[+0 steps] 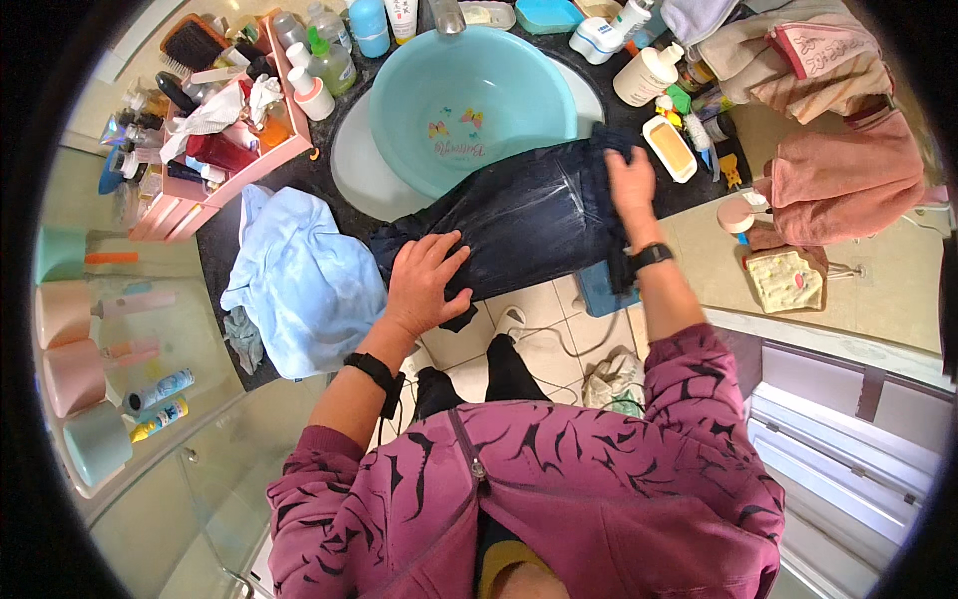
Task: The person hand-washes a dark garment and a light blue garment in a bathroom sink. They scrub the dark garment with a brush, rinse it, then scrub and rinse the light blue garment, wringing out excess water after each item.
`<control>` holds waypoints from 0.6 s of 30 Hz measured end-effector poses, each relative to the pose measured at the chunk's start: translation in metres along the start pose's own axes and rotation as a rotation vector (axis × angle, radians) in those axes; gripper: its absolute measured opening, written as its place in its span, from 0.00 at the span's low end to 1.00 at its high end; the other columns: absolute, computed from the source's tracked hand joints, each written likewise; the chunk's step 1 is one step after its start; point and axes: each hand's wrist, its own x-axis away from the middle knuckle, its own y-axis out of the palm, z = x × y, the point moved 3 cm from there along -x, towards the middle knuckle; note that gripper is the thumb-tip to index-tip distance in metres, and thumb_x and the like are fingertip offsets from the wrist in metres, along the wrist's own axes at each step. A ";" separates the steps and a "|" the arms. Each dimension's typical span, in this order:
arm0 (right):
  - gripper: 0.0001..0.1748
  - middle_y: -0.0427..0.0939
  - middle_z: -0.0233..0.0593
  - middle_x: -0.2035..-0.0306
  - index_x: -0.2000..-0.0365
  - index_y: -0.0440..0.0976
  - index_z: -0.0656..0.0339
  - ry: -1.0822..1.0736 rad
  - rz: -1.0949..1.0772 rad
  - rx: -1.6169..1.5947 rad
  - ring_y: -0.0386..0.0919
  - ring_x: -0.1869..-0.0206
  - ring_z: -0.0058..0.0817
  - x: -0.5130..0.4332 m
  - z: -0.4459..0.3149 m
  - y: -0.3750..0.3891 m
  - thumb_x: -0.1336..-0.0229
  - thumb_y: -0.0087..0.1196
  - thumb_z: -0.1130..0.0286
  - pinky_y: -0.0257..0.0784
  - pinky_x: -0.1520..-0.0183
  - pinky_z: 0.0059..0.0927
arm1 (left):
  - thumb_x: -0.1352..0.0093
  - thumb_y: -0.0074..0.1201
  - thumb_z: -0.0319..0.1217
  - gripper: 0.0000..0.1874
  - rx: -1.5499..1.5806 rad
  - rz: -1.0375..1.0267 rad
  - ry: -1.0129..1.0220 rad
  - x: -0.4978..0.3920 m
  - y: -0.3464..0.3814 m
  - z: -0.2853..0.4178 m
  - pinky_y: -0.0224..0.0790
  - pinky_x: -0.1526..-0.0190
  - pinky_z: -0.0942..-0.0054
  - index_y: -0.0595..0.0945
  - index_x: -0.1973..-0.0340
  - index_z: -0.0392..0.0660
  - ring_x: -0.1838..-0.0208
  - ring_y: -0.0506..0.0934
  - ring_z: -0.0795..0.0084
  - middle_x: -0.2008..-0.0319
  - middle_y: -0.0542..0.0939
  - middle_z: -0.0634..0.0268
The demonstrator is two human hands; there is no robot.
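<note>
A dark garment [516, 217] stretches across the front rim of a light-blue plastic basin [479, 97], which stands in the white sink [348, 165] under the faucet [447, 16]. On the garment's left end lies my left hand [430, 281], fingers spread, palm down. My right hand [631, 180] is at the bunched right end, its fingers bent over the cloth; whether it grips is hard to see. Pale streaks mark the dark cloth near that end. Left of my left hand, a light-blue cloth [307, 277] is heaped on the dark countertop [213, 281].
A pink crate [258, 172] of bottles stands at the left. Pump bottles [647, 75] and a white soap dish [670, 148] sit right of the basin. Towels [849, 180] hang at the right. A small grey cloth [243, 337] lies by the counter's edge; a plastic bag [614, 382] is on the floor.
</note>
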 end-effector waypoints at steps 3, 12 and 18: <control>0.20 0.80 0.47 0.59 0.66 0.75 0.64 -0.750 -0.051 -0.023 0.78 0.54 0.50 0.077 -0.082 0.037 0.59 0.67 0.64 0.71 0.43 0.45 | 0.51 0.66 0.40 0.31 -0.005 -0.053 0.029 0.005 -0.003 0.000 0.64 0.42 0.53 0.81 0.51 0.45 0.42 0.73 0.53 0.45 0.77 0.57; 0.21 0.82 0.50 0.60 0.57 0.78 0.63 -0.133 0.031 0.270 0.80 0.55 0.49 0.002 -0.003 -0.008 0.52 0.61 0.65 0.74 0.50 0.48 | 0.49 0.63 0.30 0.17 0.068 -0.057 0.166 0.018 -0.006 -0.006 0.67 0.52 0.60 0.83 0.62 0.48 0.56 0.75 0.61 0.59 0.77 0.64; 0.15 0.82 0.35 0.66 0.64 0.81 0.50 -0.950 -0.159 0.085 0.79 0.55 0.39 0.125 -0.116 0.041 0.58 0.61 0.67 0.69 0.42 0.46 | 0.51 0.63 0.30 0.10 0.068 -0.131 0.274 0.019 -0.004 -0.006 0.66 0.58 0.61 0.78 0.75 0.48 0.64 0.74 0.62 0.70 0.75 0.66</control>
